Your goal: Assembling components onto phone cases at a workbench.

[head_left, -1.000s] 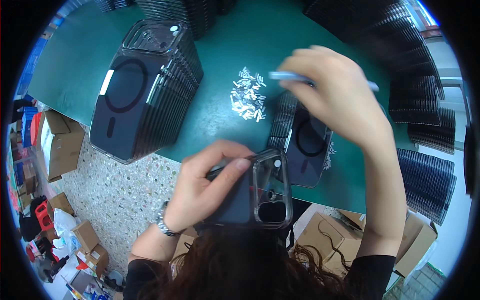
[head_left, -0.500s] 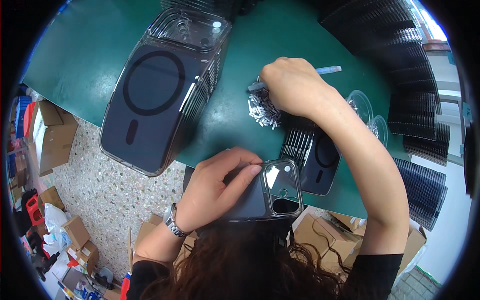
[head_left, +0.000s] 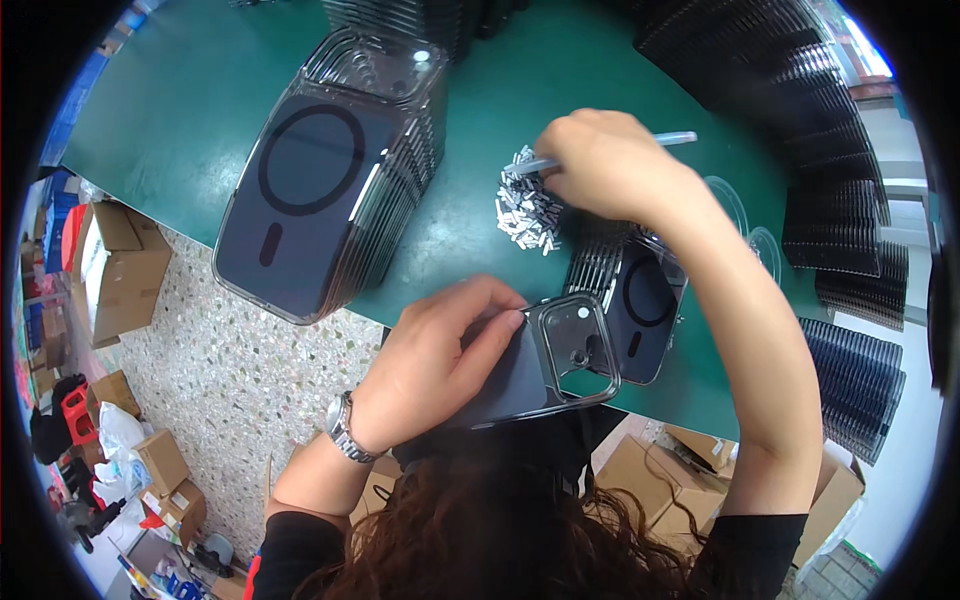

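My left hand (head_left: pixel 430 350) grips a phone case (head_left: pixel 510 380) by its upper edge, thumb and fingers pinched near the camera cutout. The case has a clear frame and a dark back panel, and it hangs slightly tilted at the table's front edge. Farther out, my right hand (head_left: pixel 610 165) is closed around a thin pale-blue translucent pen-like stick (head_left: pixel 676 138). Its other end reaches over a heap of tiny silver and white pieces (head_left: pixel 528 215) on the green table. Whether the tip touches a piece I cannot make out.
A tall stack of phone cases (head_left: pixel 312 210) stands on the left of the green table (head_left: pixel 490 110). Beside the heap sits a smaller stack (head_left: pixel 640 320), partly under my right forearm. Clear round dishes (head_left: pixel 766 250) and long rows of dark cases (head_left: pixel 830 170) line the right side.
My right hand has shifted slightly right, and more of the stick shows over the heap. The case in my left hand has risen a little and tilted, its camera end higher.
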Available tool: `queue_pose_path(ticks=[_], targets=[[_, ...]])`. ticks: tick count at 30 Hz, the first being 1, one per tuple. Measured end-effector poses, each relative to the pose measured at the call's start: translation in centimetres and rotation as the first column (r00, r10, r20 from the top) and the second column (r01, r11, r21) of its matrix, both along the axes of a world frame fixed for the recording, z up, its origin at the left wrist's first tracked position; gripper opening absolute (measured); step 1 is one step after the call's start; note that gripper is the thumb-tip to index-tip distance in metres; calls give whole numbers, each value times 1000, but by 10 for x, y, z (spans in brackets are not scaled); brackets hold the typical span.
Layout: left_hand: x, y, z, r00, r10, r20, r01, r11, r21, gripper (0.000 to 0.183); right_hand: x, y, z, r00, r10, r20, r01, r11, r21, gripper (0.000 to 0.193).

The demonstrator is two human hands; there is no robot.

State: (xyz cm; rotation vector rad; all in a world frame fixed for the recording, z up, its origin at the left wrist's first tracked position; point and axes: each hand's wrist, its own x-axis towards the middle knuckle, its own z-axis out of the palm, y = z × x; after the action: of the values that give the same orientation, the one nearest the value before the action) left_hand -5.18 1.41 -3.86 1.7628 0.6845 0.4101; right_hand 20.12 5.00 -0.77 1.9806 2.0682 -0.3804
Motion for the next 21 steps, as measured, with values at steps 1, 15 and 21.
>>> queue_pose_path(ticks=[1,15,21], targets=[[2,-2,0,1000,-10,-2,10,1000,-5,14,-2,-1,-6,1000,11,-3,-11,1000,26,17],[-3,1,9,998,18,-64,-17,1000,23,13,6,0,9,989,-62,-131,66,997,30,22],[0,7,25,999,-13,-51,13,1000,8,13,11,-36,57,822,-75,-564,175,976,126,17]])
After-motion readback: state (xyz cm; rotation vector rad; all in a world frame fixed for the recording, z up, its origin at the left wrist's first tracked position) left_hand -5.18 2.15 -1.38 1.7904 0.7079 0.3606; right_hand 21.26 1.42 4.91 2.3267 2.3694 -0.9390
